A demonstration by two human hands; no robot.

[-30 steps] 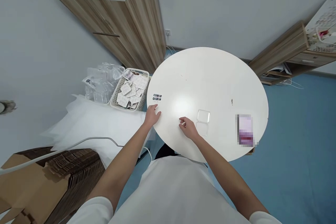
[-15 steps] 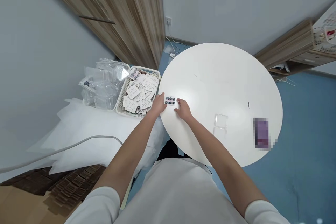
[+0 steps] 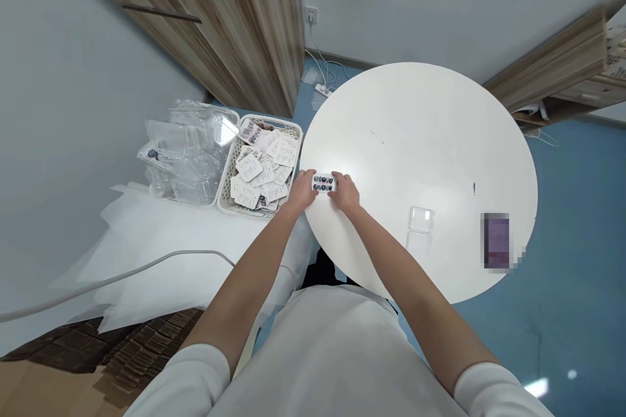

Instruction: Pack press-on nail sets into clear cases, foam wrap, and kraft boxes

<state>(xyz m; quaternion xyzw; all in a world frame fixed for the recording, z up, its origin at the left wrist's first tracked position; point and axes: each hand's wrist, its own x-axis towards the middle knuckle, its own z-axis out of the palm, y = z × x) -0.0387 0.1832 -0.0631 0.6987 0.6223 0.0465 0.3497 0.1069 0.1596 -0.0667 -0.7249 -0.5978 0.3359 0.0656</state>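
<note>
A small white card with two rows of dark dots [image 3: 323,183] sits at the left edge of the round white table [image 3: 420,124]. My left hand [image 3: 302,189] pinches its left end and my right hand [image 3: 346,192] pinches its right end. Both hands have fingers curled onto the card. A small clear plastic case [image 3: 420,229] lies open on the table to the right of my right hand, apart from it.
A white basket [image 3: 229,203] full of similar cards stands left of the table, beside a heap of clear plastic cases [image 3: 183,153]. A blurred purple object [image 3: 496,241] lies near the table's right edge. White sheets [image 3: 161,241], cardboard [image 3: 73,358] and a wooden cabinet [image 3: 235,26] surround.
My right hand moved left from near the clear case to the dotted card. Both hands closed on the card and drew it slightly right along the table edge.
</note>
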